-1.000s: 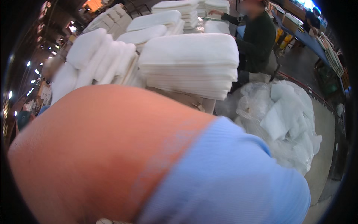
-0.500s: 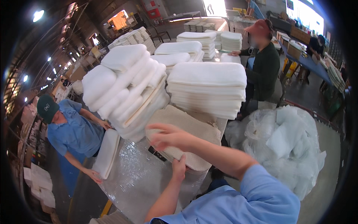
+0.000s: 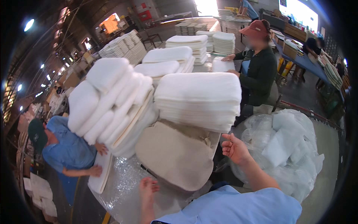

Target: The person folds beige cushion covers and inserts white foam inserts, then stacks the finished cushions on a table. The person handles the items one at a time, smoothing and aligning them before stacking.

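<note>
A beige, round-cornered fabric pad lies flat on the plastic-covered table in front of me. My left hand hovers by the pad's near left edge, fingers loosely curled and nothing in them. Beyond the pad's right side, my right hand is raised with its fingers partly spread, empty, close to the lower corner of a stack of folded white pads. A thin dark object sticks out from under the pad's left edge.
A heaped pile of thick white pads rises at the left. A co-worker in a green cap handles a white pad there. Another person in a red cap works across the table. A large plastic-wrapped bundle stands at the right.
The beige pad, held up at its near edge before, now lies spread flat. My right hand has swung right, away from it; my left hand has let go and dropped nearer me.
</note>
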`<action>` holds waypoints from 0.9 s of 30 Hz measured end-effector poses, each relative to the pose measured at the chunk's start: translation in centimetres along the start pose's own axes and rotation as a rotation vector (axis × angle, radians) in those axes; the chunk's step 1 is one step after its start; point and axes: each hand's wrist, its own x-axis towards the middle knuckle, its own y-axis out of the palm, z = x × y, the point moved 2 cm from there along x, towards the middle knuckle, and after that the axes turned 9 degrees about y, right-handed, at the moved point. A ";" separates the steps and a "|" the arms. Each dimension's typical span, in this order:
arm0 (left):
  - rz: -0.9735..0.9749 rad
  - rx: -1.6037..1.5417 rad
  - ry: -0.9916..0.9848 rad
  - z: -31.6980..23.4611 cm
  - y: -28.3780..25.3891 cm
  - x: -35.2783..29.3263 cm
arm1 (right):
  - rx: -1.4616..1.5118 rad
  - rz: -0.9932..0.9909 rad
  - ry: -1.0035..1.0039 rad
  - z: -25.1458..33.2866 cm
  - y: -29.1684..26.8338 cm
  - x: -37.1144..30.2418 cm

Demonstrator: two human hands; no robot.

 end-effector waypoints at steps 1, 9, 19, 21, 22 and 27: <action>-0.059 -0.002 0.044 -1.4 -0.6 0.9 | -0.040 -0.012 -0.008 1.1 -0.4 0.3; 0.029 0.024 0.403 -17.7 11.0 10.3 | -0.243 -0.196 -0.463 16.0 -0.6 2.8; 0.282 0.712 0.560 -30.5 24.1 26.6 | -0.405 -0.325 -0.445 21.2 -1.2 7.6; 0.249 0.750 0.506 -30.6 25.0 29.2 | -0.417 -0.319 -0.412 21.1 -1.3 8.2; 0.244 0.729 0.460 -30.5 26.2 30.3 | -0.433 -0.320 -0.409 21.6 -1.6 8.3; 0.268 0.729 0.290 -28.9 30.3 33.3 | -0.509 -0.341 -0.383 22.8 -2.3 9.3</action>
